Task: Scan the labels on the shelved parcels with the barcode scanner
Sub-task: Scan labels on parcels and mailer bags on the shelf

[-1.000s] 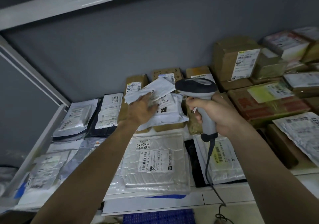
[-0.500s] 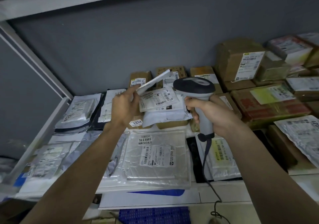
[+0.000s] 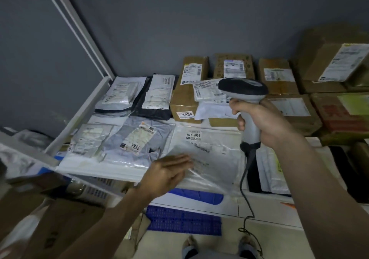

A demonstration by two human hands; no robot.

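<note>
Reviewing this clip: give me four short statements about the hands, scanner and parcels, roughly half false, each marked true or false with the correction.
1. The right hand grips the barcode scanner. True.
2. The left hand holds a white envelope in the air. False: it is open and holds nothing, over the clear plastic parcel.
3. A brown box bears a sticker reading 1834. True.
4. The scanner is cordless. False: a cable hangs from its handle.
</note>
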